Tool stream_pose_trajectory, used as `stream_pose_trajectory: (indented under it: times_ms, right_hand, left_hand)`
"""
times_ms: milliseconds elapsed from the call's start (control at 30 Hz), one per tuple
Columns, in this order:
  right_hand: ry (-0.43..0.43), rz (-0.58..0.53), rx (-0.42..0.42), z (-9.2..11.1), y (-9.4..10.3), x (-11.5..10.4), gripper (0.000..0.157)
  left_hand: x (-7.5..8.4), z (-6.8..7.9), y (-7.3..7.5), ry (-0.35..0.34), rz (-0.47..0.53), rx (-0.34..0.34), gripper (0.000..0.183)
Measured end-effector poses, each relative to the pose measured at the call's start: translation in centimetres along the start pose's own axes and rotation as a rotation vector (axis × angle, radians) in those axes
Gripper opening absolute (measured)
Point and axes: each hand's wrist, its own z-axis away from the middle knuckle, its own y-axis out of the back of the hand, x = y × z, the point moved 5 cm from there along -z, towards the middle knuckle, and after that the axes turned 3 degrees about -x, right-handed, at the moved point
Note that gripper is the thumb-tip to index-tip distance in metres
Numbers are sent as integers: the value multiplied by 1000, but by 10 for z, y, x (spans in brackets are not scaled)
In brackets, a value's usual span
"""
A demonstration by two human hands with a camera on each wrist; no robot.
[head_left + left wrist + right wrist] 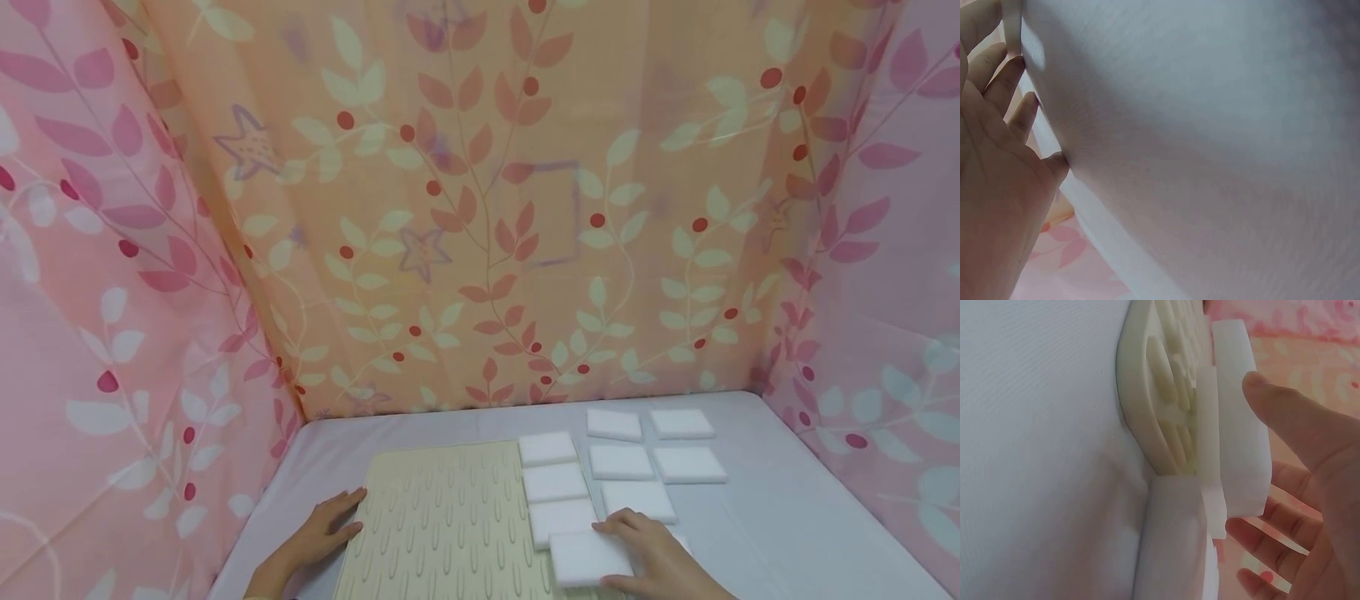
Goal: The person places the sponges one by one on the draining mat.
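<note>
A cream ridged mat [435, 517] lies on the table, its surface covered with raised oval bumps. My left hand [317, 533] rests at its left edge with fingers extended and the fingertips touching that edge. At the mat's lower right, my right hand [656, 560] pinches a white sponge block [587, 560] between thumb and fingers. In the right wrist view the held sponge [1241, 425] appears just over another white sponge [1209, 437], near the mat's corner [1138, 381]. Three white sponges [555, 482] form a column along the mat's right side.
Right of the mat, several more white sponges [621, 462] lie on the pale cloth-covered table [780, 517]; one is partly hidden behind my right hand. Floral curtains [480, 208] enclose the table at the back, left and right.
</note>
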Motion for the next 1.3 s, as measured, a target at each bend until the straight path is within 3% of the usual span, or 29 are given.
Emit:
stream_pose_trajectory:
  times_ms: [367, 600, 800, 933, 1300]
  right_hand:
    - [0, -26, -3, 1, 2, 5, 56]
    - [68, -75, 11, 0, 2, -2, 56]
    - [66, -131, -50, 0, -7, -4, 53]
    - [75, -110, -82, -1, -13, -4, 53]
    - [132, -41, -8, 0, -16, -9, 54]
  left_hand:
    - [-1, 1, 0, 1, -16, 2, 52]
    - [-2, 0, 0, 5, -25, 1, 52]
    - [-3, -1, -1, 15, -14, -12, 53]
    - [-3, -1, -1, 29, 4, -24, 54]
    - [-2, -1, -1, -5, -15, 6, 54]
